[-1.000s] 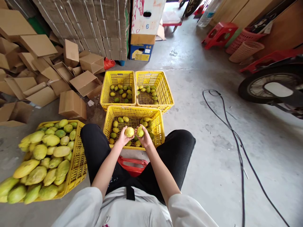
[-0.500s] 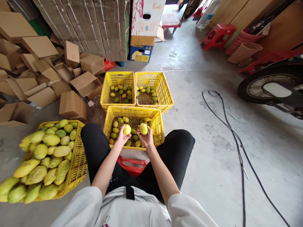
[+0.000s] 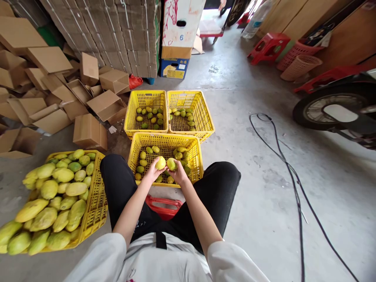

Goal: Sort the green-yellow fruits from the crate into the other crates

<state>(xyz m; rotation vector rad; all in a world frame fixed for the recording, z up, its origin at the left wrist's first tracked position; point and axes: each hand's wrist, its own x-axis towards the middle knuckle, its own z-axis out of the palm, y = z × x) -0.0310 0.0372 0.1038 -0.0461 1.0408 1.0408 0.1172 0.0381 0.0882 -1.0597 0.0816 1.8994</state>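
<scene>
fruit, two pieces, one in each hand. left hand point(image 3: 152, 173) has its fingers curled shut round a pale yellow fruit point(image 3: 160, 163); right hand point(image 3: 179, 176) grips a greener fruit point(image 3: 171, 163) in the same closed hold. both pieces sit just beside each other, raised above the near crate point(image 3: 164, 137), a yellow one set between the knees with a loose layer of small green and yellow fruit inside. far left crate point(image 3: 146, 94) and far right crate point(image 3: 188, 94) stand side by side against its far rim, each thinly filled. heaped crate point(image 3: 97, 203) at the person's left, piled above its rim with larger fruit point(image 3: 49, 188).

writing: white carton point(image 3: 182, 17) shows a blue "6" and a red horse outline; blue box point(image 3: 175, 67) below it carries a yellow label too small to read.

edges and room: loose cardboard boxes point(image 3: 89, 132) crowd the left side; bare concrete lies open on the right as far as a black cable point(image 3: 282, 157) and a wheel point(image 3: 331, 111).
</scene>
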